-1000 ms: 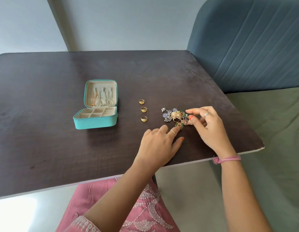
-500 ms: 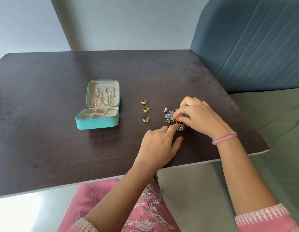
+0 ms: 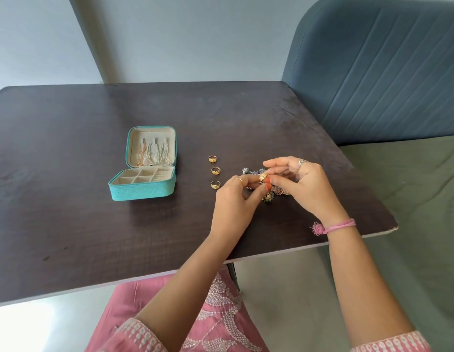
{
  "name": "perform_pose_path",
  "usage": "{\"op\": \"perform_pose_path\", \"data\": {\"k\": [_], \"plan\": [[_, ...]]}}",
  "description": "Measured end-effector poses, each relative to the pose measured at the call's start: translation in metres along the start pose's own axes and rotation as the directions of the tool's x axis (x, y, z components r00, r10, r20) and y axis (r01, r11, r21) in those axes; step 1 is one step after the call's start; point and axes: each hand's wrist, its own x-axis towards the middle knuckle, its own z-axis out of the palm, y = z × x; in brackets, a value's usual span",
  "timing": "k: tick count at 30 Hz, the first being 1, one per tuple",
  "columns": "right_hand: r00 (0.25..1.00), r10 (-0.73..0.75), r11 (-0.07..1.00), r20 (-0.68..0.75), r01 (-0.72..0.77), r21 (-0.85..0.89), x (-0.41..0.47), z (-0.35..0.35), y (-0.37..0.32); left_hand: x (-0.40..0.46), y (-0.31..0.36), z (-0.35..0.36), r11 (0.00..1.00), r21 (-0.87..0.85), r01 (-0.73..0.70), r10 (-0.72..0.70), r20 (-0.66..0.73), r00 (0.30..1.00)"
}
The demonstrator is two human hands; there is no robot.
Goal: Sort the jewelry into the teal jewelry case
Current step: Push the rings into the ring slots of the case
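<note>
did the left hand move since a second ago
Yes. The left hand has come up off the table and shifted right, away from the three gold rings, toward the right hand.

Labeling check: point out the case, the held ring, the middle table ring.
case (image 3: 142, 191): head view, front wall.
held ring (image 3: 263, 177): head view, gold top.
middle ring (image 3: 215, 170): head view, band front.

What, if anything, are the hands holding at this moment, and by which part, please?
A gold ring, pinched between the fingertips of the left hand and the right hand, above the jewelry pile. Which part of the ring they grip cannot be told.
</note>
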Motion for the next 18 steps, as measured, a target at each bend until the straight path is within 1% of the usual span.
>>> {"op": "perform_pose_path", "data": {"k": [3, 5, 6, 8, 10, 15, 18], "plan": [[0.998, 0.019, 0.998, 0.063, -0.022, 0.055, 0.0, -0.004, -0.002, 0.0, -0.001, -0.001, 0.999, -0.042, 0.01, -0.011, -0.017, 1.0], [0.99, 0.054, 0.997, 0.129, -0.061, 0.056, 0.001, -0.009, -0.002, -0.001, 0.0, -0.004, 1.0, -0.015, -0.024, 0.024, -0.03, 0.999], [0.983, 0.072, 0.996, 0.168, -0.081, 0.044, 0.001, -0.012, -0.003, -0.001, -0.001, -0.006, 0.998, 0.021, -0.064, 0.064, -0.036, 0.997], [0.968, 0.093, 0.996, 0.234, -0.093, -0.012, 0.003, -0.017, -0.005, 0.0, -0.005, -0.011, 0.978, 0.125, -0.169, 0.176, -0.04, 0.984], [0.959, 0.09, 0.993, 0.269, -0.065, -0.099, 0.006, -0.018, -0.008, 0.0, -0.009, -0.016, 0.943, 0.229, -0.242, 0.252, -0.014, 0.968], [0.943, 0.076, 0.973, 0.324, 0.0, -0.23, 0.015, -0.007, -0.016, -0.004, -0.015, -0.027, 0.858, 0.429, -0.284, 0.296, 0.04, 0.954], [0.911, 0.097, 0.957, 0.401, 0.026, -0.289, 0.017, 0.003, -0.017, -0.009, -0.018, -0.04, 0.862, 0.424, -0.279, 0.29, 0.04, 0.956]]}}
